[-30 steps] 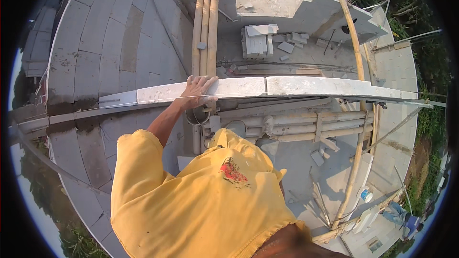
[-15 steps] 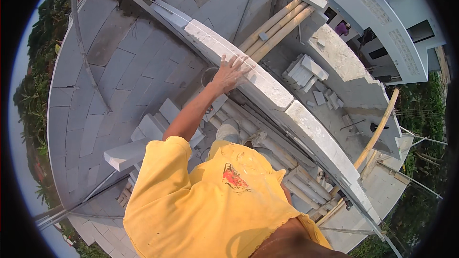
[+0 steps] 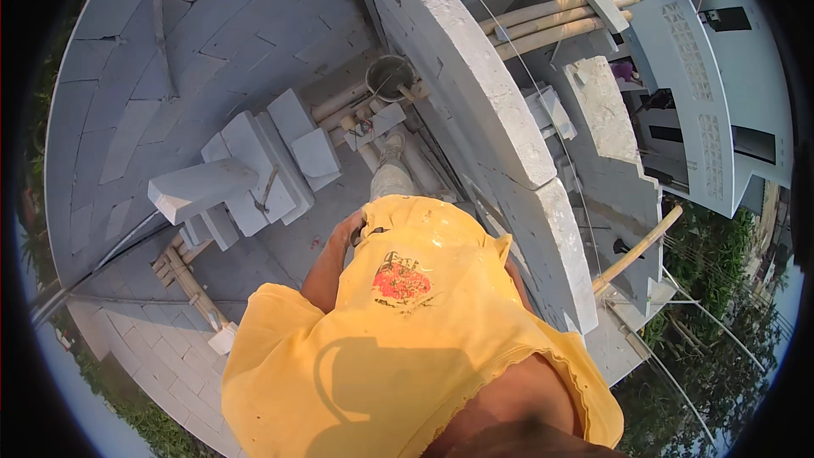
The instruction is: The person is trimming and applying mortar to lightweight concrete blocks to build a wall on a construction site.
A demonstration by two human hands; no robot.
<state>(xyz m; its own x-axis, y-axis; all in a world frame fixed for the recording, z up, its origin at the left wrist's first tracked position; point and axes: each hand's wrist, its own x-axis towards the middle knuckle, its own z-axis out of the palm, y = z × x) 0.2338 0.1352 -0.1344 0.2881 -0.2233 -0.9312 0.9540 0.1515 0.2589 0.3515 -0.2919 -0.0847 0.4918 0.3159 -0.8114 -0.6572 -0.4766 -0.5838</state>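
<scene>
We have two long white rectangular blocks (image 3: 476,68) seated end to end atop the pale-grey block wall (image 3: 441,102); loose light-grey rectangular blocks (image 3: 246,144) sit stacked left, unlaid. Left hand (image 3: 348,227) by our waist, fingers mostly hidden, grip can't be told; right hand out of view.

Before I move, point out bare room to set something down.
The wall's pale top, left of the bamboo poles, and grey floor between the stacked blocks and left hand look bare. It is crowded beside the bucket.
</scene>
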